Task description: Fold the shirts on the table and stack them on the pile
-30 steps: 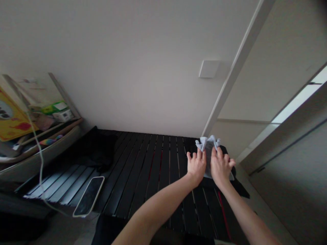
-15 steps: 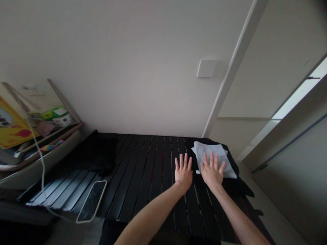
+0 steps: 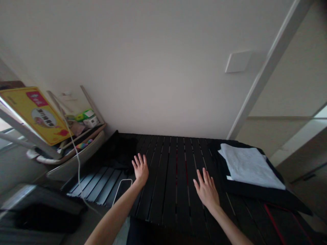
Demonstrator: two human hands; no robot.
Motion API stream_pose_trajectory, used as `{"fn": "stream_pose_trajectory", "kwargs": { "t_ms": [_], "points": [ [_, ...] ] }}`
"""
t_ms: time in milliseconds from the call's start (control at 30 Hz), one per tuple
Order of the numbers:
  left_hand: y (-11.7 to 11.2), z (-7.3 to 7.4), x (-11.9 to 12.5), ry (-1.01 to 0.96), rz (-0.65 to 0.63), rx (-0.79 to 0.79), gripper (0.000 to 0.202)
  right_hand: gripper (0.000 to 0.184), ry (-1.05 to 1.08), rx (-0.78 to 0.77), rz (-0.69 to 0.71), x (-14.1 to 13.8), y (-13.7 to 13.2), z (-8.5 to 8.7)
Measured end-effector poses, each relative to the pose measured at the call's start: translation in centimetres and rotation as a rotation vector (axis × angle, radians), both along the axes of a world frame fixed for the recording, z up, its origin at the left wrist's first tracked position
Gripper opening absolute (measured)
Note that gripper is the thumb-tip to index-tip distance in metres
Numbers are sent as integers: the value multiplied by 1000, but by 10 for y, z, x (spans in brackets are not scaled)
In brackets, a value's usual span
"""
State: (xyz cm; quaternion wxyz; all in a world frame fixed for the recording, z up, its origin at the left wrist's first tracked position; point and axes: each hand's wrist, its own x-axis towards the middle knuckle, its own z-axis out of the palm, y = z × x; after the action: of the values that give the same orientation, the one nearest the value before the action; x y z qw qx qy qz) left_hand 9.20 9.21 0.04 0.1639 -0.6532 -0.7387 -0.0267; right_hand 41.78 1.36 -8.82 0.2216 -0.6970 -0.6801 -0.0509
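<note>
My left hand (image 3: 141, 170) is empty with its fingers spread, over the left part of the black slatted table (image 3: 170, 170). Just beyond it lies a dark heap of black cloth (image 3: 120, 153). A phone with a white edge (image 3: 123, 188) is partly covered by my left forearm. My right hand (image 3: 207, 190), fingers stretched out and holding nothing, is over the slats right of the middle. To its right a folded light grey cloth (image 3: 249, 166) lies on top of a black cloth (image 3: 242, 190), apart from the hand.
At the left stands a bin-like holder (image 3: 94, 146) with small boxes and a yellow printed box (image 3: 38, 115) beside it. A white cable (image 3: 78, 170) hangs down past the table's left end. The wall (image 3: 163, 68) with a white switch plate (image 3: 238, 62) rises behind the table.
The view has turned left. My right hand has come off the grey cloth and is left of it. My left hand has moved left, towards the black heap and the phone.
</note>
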Motion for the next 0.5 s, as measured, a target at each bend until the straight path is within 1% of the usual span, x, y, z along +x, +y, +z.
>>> {"fn": "stream_pose_trajectory", "kwargs": {
  "t_ms": [67,133,200,267,300,367,433,500],
  "points": [
    [2,4,-37,29,140,-39,56,63,-23,-9,-6,2,2,-7],
    [3,9,-65,0,219,-117,51,64,-39,-17,-1,4,3,-10],
    [2,14,-83,-49,208,-192,45,64,-45,-17,0,5,3,-11],
    [3,20,-88,-78,134,-226,39,65,-49,-9,1,5,3,-12],
    [5,22,-84,-84,85,-232,37,65,-53,-4,3,5,2,-12],
    [7,25,-67,-100,-39,-251,33,64,-63,11,6,4,2,-12],
    [7,25,-37,-125,-203,-288,28,64,-73,33,9,4,1,-12],
    [0,25,-1,-154,-387,-339,23,64,-72,63,10,5,0,-11]
  ]
}}
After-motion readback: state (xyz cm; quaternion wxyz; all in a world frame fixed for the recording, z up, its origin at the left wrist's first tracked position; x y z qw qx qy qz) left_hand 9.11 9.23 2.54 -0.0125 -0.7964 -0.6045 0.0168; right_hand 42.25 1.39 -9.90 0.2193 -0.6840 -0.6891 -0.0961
